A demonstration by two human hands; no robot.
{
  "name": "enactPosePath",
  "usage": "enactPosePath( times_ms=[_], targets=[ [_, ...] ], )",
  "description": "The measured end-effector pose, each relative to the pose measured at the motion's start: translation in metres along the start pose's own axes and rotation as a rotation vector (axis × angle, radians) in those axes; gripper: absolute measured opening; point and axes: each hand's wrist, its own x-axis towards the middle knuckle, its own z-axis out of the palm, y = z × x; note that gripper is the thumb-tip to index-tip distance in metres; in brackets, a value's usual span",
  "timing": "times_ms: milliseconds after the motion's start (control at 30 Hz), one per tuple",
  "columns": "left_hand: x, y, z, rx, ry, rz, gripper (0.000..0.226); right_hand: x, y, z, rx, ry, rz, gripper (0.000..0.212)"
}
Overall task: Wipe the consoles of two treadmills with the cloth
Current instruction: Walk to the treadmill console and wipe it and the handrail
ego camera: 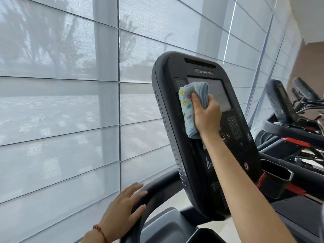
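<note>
A black treadmill console (177, 71) with a grey screen (219, 95) stands in front of me. My right hand (206, 114) grips a light blue cloth (186, 106) with coloured dots and presses it against the left part of the screen. My left hand (122, 207) rests with straight fingers on the curved black handrail (157, 188) at the lower left. A second treadmill console (278, 100) stands farther off on the right, seen from the side.
Translucent window blinds (61, 102) fill the wall behind the console. A keypad and buttons (234, 127) sit below the screen. A black cup holder (275, 174) juts out on the console's right. More gym machines line the right side.
</note>
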Motion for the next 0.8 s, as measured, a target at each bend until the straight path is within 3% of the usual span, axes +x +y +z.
enactPosePath(
  times_ms=[167,300,400,600,800],
  targets=[
    [-0.011,-0.002,0.002,-0.161,-0.023,0.009,0.058,0.000,-0.003,0.001,0.017,-0.024,-0.019,0.023],
    [-0.018,-0.002,0.000,0.004,-0.012,0.216,0.033,-0.037,0.014,-0.020,0.028,-0.076,0.026,0.019],
    [-0.023,-0.001,0.002,-0.046,-0.047,0.328,0.031,-0.062,0.027,-0.036,0.009,-0.082,0.046,0.022],
    [-0.030,-0.003,0.010,-0.230,-0.014,0.302,0.027,-0.033,0.006,-0.013,-0.086,0.006,0.034,0.029],
    [-0.031,-0.004,0.013,-0.225,-0.006,0.299,0.024,0.027,-0.030,0.028,-0.111,0.005,-0.022,0.036]
  ],
)
